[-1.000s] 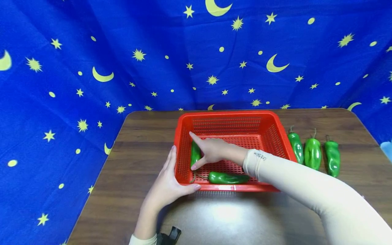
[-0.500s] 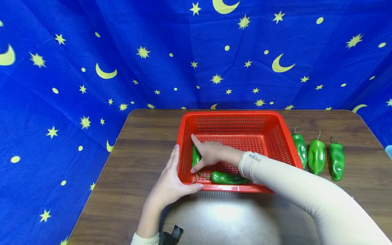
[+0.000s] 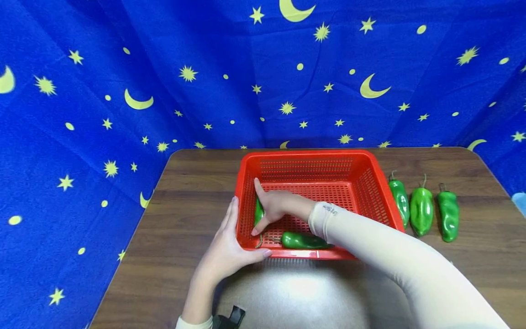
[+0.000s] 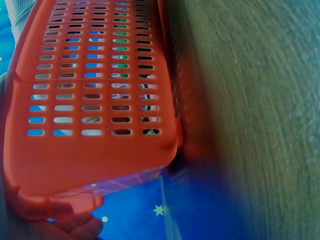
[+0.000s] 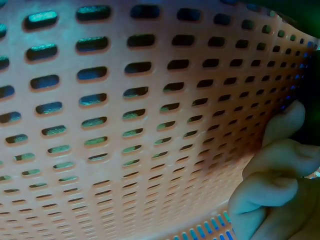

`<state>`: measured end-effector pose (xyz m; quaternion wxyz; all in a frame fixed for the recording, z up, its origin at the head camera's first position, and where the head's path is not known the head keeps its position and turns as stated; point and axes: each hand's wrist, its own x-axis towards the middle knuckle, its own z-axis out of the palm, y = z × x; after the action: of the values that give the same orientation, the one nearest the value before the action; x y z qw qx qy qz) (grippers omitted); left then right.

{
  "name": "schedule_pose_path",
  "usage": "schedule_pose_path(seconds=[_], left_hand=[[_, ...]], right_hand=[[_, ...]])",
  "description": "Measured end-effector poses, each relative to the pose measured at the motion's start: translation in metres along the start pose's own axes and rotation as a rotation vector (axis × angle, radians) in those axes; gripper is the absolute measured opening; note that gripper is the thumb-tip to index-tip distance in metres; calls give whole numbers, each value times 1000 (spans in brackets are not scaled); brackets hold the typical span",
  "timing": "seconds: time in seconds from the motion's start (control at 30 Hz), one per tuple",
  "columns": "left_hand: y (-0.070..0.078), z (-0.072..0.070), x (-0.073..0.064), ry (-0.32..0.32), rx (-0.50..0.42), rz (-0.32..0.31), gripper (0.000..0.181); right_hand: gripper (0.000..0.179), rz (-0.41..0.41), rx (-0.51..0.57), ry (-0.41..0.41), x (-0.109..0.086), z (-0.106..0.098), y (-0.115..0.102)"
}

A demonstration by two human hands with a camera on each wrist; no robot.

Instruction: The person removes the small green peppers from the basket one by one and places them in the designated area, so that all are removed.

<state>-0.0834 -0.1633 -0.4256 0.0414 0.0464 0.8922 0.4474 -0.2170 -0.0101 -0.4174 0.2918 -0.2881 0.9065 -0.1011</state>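
In the head view a red plastic basket with slotted walls stands on the table. Inside it my right hand grips a green pepper lying along the left wall, partly covered by the hand. The right wrist view shows that hand's bent fingers close to the slotted wall. A second green pepper lies along the basket's front wall, its stem pointing left. My left hand rests against the front left corner, straight fingers along the outer wall and thumb on the front rim.
To the basket's right, three green peppers lie side by side: one pepper close to the wall, a middle pepper and a far pepper. A blue star-patterned cloth hangs behind the wooden table.
My right hand and the pepper under it have shifted slightly left, closer to the basket's left wall. The left hand stays at the corner. The head view has swayed a little.
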Motion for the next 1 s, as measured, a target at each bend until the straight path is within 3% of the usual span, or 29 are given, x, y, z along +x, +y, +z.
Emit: schedule_pose_path(seconds=[0.2,0.43,0.73,1.0], left_hand=[[0,0,-1,-3,2,-15,136],[0,1,0,7,23,2,139],[0,-2,-1,28,11,28,138],[-1,2,0,26,11,52,137]], right_hand=[[145,35,-25,-14,0,-2,-2],[141,66,-69,35,-11,-13,15],[144,77,-3,138,-38,-54,38],[147,46,34,151,-51,-61,49]])
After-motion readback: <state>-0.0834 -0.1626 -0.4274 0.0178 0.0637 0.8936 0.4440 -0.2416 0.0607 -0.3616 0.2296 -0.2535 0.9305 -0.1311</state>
